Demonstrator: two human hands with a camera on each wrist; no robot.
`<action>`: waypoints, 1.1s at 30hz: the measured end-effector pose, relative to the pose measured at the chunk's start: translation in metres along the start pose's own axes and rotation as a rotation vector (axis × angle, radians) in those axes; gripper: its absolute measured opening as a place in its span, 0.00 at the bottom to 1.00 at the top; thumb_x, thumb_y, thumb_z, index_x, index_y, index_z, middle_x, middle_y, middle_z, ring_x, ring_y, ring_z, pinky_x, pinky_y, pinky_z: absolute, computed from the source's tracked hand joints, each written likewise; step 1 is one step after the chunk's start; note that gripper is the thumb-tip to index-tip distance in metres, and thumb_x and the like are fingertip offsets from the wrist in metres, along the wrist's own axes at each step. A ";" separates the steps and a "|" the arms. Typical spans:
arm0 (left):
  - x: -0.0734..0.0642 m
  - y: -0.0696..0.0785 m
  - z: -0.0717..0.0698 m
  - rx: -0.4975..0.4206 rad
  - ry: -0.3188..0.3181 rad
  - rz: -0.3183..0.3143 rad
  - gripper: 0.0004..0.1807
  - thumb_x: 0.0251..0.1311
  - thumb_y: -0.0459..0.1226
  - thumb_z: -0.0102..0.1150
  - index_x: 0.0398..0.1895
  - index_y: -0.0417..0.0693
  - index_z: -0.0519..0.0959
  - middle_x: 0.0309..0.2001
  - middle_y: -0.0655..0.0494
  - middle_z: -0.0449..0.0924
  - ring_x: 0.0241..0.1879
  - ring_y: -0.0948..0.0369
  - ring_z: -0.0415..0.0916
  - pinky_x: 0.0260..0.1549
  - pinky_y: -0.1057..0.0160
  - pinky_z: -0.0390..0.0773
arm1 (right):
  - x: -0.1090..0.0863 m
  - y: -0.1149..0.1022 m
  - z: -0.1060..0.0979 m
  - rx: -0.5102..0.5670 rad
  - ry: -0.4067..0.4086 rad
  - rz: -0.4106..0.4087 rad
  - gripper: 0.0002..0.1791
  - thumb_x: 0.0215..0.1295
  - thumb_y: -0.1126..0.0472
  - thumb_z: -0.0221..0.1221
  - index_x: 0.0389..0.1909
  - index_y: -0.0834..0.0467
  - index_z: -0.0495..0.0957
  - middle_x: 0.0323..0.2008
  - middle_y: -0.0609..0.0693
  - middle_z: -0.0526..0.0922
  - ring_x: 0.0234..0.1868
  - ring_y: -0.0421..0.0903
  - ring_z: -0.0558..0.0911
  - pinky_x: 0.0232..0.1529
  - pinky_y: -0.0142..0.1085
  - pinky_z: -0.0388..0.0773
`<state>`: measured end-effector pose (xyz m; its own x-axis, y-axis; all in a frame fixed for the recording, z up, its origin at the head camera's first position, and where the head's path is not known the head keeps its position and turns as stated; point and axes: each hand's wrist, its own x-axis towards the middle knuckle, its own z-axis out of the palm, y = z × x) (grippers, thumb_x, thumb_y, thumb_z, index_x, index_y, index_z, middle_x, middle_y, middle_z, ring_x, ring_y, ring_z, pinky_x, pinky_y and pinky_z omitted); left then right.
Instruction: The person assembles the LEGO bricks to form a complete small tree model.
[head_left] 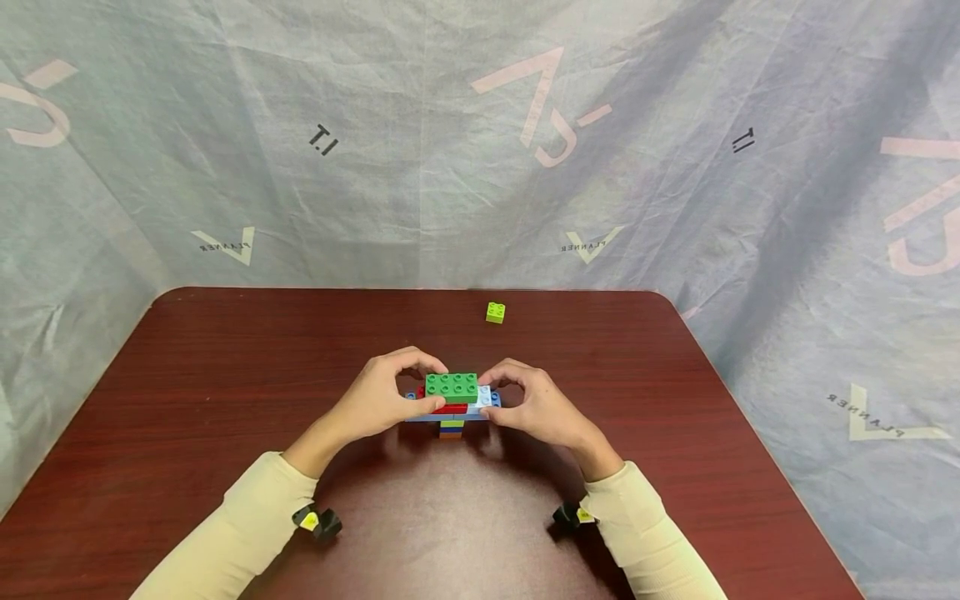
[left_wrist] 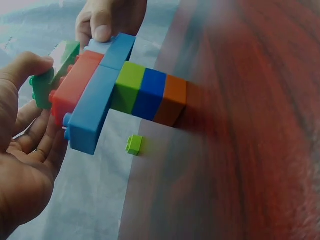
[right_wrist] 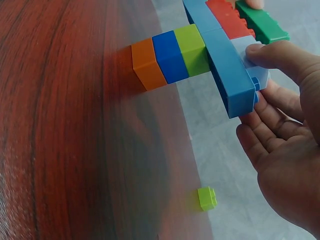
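My left hand pinches a green brick between thumb and fingers. It is held over a red brick, whose studs show below it in the right wrist view. Beside the red brick, a pale blue brick is pinched by my right hand. Both sit on a row of two blue bricks laid end to end. Under that row, a narrow column stands on the table: a lime brick, a dark blue brick and an orange brick at the bottom.
A loose lime brick lies near the far edge of the dark red wooden table. A printed grey cloth hangs behind and at both sides. Black wrist devices are at both sleeves.
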<state>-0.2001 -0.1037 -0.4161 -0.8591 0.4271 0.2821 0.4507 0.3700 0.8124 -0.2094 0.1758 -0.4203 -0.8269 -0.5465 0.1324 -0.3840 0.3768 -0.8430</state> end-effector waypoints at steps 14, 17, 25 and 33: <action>-0.003 0.001 0.009 -0.001 0.042 0.016 0.18 0.56 0.40 0.78 0.50 0.57 0.84 0.45 0.63 0.83 0.42 0.63 0.78 0.43 0.63 0.83 | -0.002 -0.002 -0.001 0.024 -0.009 0.031 0.17 0.60 0.66 0.71 0.50 0.53 0.82 0.49 0.49 0.82 0.51 0.48 0.80 0.48 0.45 0.85; -0.003 0.000 0.010 -0.001 0.052 0.023 0.18 0.56 0.40 0.78 0.50 0.57 0.85 0.46 0.63 0.83 0.42 0.64 0.78 0.43 0.62 0.83 | -0.002 -0.002 -0.002 0.013 -0.007 0.022 0.17 0.60 0.66 0.71 0.50 0.53 0.82 0.49 0.48 0.82 0.51 0.48 0.80 0.50 0.51 0.84; -0.002 0.000 0.010 0.014 0.058 0.037 0.18 0.55 0.40 0.78 0.49 0.57 0.85 0.45 0.63 0.84 0.42 0.64 0.77 0.42 0.61 0.83 | -0.002 -0.002 -0.002 -0.026 0.004 -0.016 0.18 0.61 0.63 0.72 0.52 0.51 0.82 0.50 0.45 0.82 0.53 0.45 0.80 0.56 0.55 0.80; -0.003 -0.001 0.009 0.020 0.056 0.045 0.18 0.55 0.40 0.78 0.49 0.57 0.85 0.44 0.63 0.84 0.41 0.64 0.77 0.43 0.58 0.83 | 0.002 -0.010 0.008 0.028 0.057 -0.089 0.17 0.64 0.60 0.71 0.53 0.49 0.83 0.49 0.44 0.83 0.52 0.43 0.82 0.57 0.42 0.81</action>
<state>-0.1959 -0.0980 -0.4225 -0.8499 0.3969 0.3466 0.4934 0.3684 0.7879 -0.2042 0.1654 -0.4159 -0.8125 -0.5331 0.2359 -0.4458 0.3074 -0.8407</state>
